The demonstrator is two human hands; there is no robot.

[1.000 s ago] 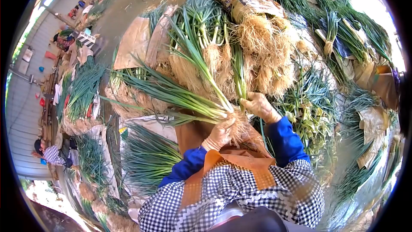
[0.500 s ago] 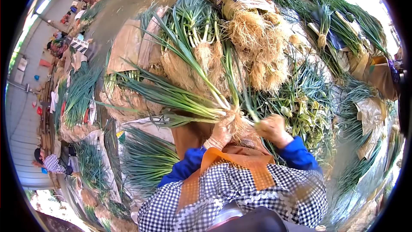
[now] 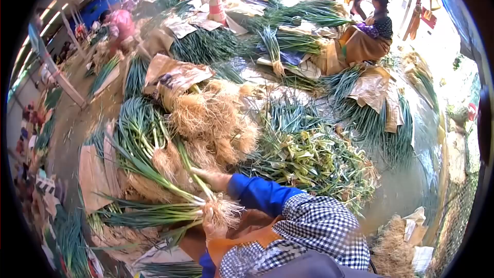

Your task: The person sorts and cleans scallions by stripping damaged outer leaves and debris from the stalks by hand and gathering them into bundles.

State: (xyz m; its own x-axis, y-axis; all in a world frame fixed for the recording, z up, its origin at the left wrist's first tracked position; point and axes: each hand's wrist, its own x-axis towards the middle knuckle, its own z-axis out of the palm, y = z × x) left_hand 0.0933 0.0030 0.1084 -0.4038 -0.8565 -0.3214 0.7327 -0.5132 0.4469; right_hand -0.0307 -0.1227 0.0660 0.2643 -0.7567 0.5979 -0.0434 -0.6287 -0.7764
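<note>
My left hand [image 3: 213, 226] is closed round a bunch of spring onions [image 3: 170, 212], just beside their pale, hairy roots. Their green leaves fan out to the left and upward. My right hand [image 3: 210, 177] is at the white stalks of the upright spring onions in this bunch, its fingers closed at a stalk and partly hidden. Just beyond my hands, a pile of spring onions [image 3: 139, 123] lies with its roots toward me. To its right are thick root clumps [image 3: 216, 118] under a brown paper sheet [image 3: 177, 74].
A heap of stripped leaves [image 3: 314, 162] spreads to my right. Farther off, a person [image 3: 368, 33] sits among spring onions partly covered by paper [image 3: 370, 87]. Another person in pink [image 3: 122, 24] bends at the far left. A root pile [image 3: 393, 247] lies at lower right.
My view has swung right, so the scene sits farther left. My right hand has moved from right of the roots up to the stalks. My left hand keeps the bunch.
</note>
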